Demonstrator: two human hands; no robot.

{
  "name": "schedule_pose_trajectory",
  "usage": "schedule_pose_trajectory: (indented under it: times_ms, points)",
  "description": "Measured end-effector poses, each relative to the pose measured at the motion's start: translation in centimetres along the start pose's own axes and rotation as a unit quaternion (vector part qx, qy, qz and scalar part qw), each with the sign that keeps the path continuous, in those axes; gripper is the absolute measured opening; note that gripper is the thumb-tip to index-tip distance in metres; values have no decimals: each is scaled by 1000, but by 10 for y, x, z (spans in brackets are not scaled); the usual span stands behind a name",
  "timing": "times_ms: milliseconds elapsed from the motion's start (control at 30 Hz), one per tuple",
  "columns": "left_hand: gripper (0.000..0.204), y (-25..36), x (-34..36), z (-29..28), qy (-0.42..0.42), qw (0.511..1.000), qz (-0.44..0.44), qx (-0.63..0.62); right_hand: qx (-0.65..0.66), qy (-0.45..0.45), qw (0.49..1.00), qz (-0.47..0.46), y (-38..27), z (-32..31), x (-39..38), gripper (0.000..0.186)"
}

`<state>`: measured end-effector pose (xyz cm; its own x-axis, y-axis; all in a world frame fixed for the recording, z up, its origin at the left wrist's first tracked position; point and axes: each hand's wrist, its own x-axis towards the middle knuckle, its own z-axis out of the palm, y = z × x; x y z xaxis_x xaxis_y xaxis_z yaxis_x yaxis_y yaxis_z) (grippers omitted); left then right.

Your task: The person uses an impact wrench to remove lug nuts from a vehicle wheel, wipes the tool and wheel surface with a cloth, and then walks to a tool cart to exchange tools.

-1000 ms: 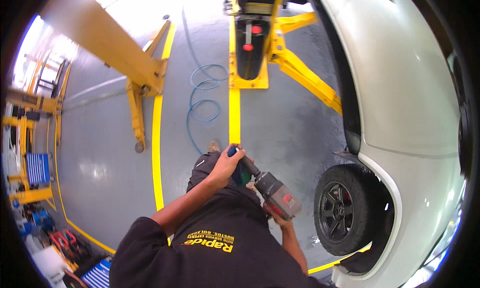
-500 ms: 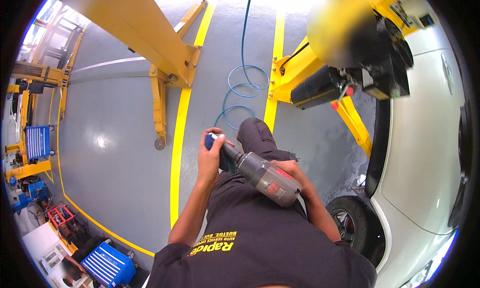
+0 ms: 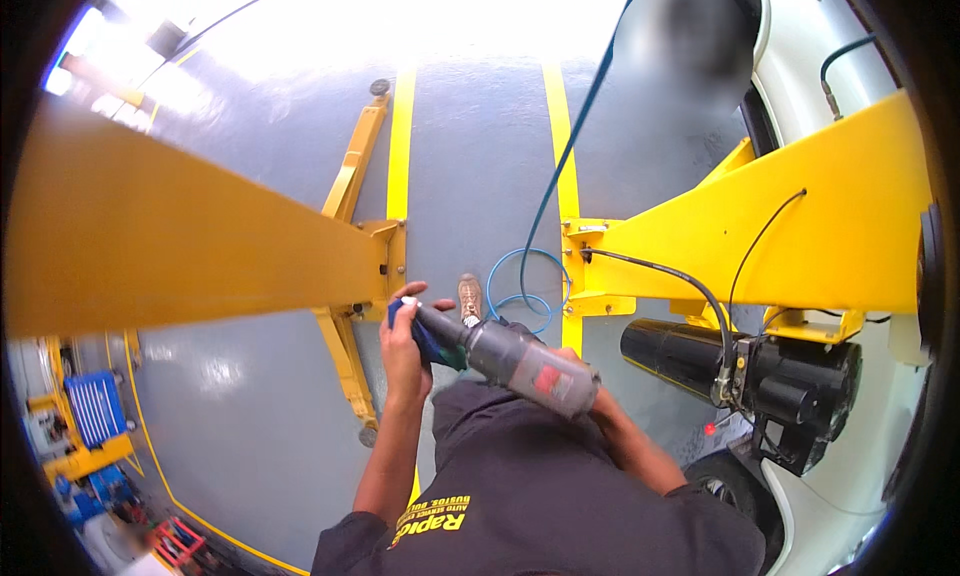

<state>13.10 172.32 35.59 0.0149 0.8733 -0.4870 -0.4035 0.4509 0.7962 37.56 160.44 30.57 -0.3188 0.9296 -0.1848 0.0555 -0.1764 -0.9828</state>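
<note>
In front of my torso is a grey impact wrench (image 3: 525, 368) with a long dark nose that points up and to the left. My right hand (image 3: 604, 404) is closed on it, mostly hidden behind the tool's body. Beside the nose, my left hand (image 3: 402, 354) holds a dark blue and green bundle (image 3: 436, 342) that looks like cloth. The thumb presses on it, and the fingers reach round near the tip of the nose. Something small and white shows by the thumb; I cannot make out what it is.
Yellow lift posts stand at left (image 3: 200, 236) and right (image 3: 780, 216), with lift arms (image 3: 345, 361) low over the floor. A blue air hose (image 3: 565, 156) hangs down and coils on the floor. A black cylindrical motor unit (image 3: 680, 351) and a pale car (image 3: 890, 456) are at right.
I have moved forward between the posts, which now stand at either side. My hands keep hold of the wrench and the bundle. One shoe now shows ahead.
</note>
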Motion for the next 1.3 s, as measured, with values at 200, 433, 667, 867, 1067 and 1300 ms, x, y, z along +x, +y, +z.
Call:
schedule_pose_trajectory:
  times_ms: [200,433,667,867,1067,1300]
  points:
    - [34,114,148,49,-55,996,28,-68,-15,-34,999,-39,-62,-72,162,53]
    - [32,173,374,91,-1,999,23,-47,-61,8,998,-32,-71,-157,381,57]
    - [37,299,597,161,-27,995,-2,-101,21,-52,998,17,-121,-285,635,54]
    - [52,423,810,358,-281,959,-43,-8,117,80,990,-28,-198,-444,788,46]
    - [53,462,1021,540,-359,925,-30,118,127,167,972,-108,-227,-623,926,38]
    - [37,457,1243,732,-293,950,-79,-77,138,226,959,-99,-289,-836,1088,27]
